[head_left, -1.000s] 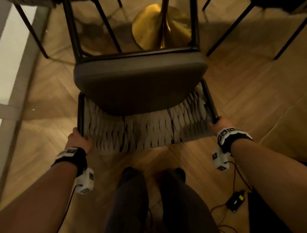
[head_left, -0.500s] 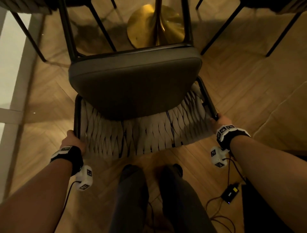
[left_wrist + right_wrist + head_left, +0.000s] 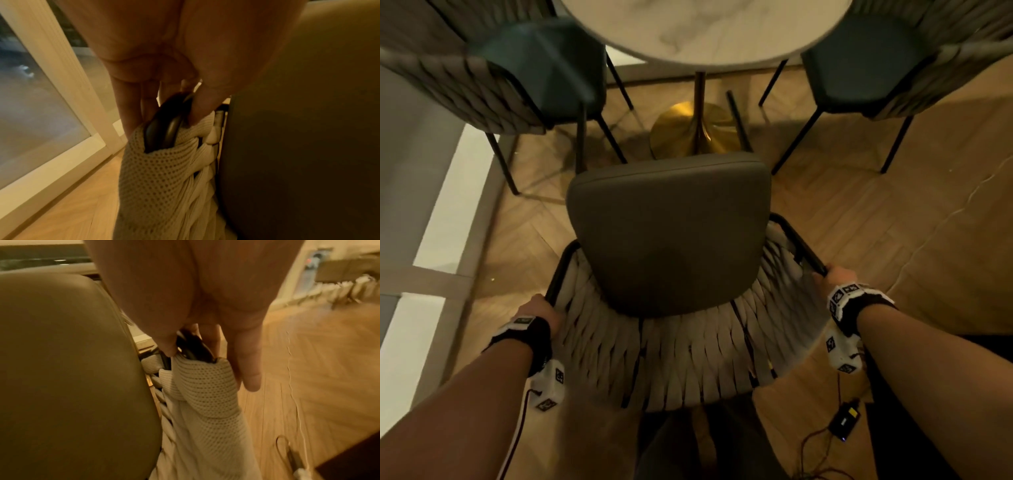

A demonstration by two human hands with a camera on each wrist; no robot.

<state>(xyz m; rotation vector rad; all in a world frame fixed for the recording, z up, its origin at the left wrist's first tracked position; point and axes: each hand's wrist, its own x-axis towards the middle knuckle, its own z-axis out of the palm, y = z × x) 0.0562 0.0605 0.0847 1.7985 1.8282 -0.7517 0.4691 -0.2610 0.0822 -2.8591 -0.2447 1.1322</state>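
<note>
The chair (image 3: 671,233) stands on the herringbone wood floor (image 3: 859,212), directly in front of the person. Its front edge points away, toward the golden base (image 3: 681,133) of the round marble table (image 3: 705,31), and the backrest (image 3: 688,363) is on the person's side. The seat is a smooth grey cushion with rounded corners. The backrest curves like a half circle and is made of thick cream knitted bands, woven around a black metal tube (image 3: 164,123). The left hand (image 3: 541,313) grips the left end of this tube, with the thumb inside and the fingers outside. The right hand (image 3: 837,275) grips the right end in the same way.
</note>
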